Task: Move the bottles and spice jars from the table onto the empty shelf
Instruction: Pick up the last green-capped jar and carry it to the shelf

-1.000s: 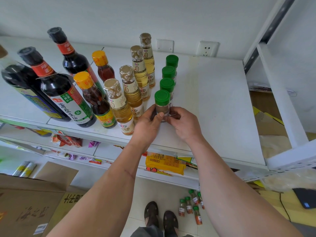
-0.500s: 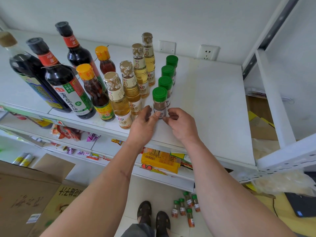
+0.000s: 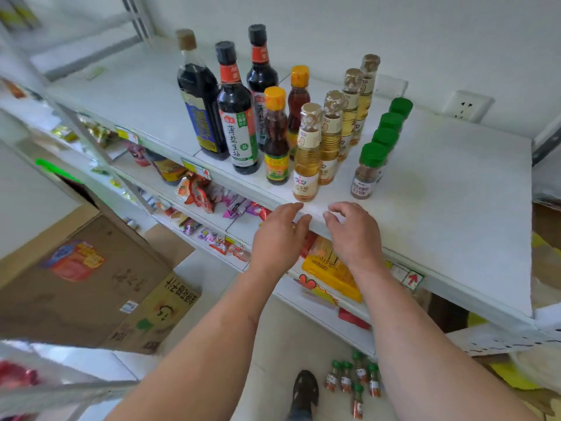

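On the white shelf (image 3: 455,189) stand three dark soy sauce bottles (image 3: 238,126), two orange-capped bottles (image 3: 275,138), a row of several pale yellow bottles (image 3: 307,156) and a row of several green-capped spice jars, the front spice jar (image 3: 366,171) nearest me. My left hand (image 3: 279,235) and my right hand (image 3: 353,232) hover at the shelf's front edge, fingers loosely bent, holding nothing. Several more green-capped spice jars (image 3: 353,381) stand on the floor below.
Lower shelves hold snack packets (image 3: 209,192) and a yellow pack (image 3: 331,271). Cardboard boxes (image 3: 91,278) sit on the floor at left. My shoe (image 3: 305,393) is beside the floor jars. A wall socket (image 3: 466,106) is behind the shelf.
Both hands have let go of the front green-capped jar and drawn back to the shelf's front edge. The view has swung left, showing more of the left shelving and boxes.
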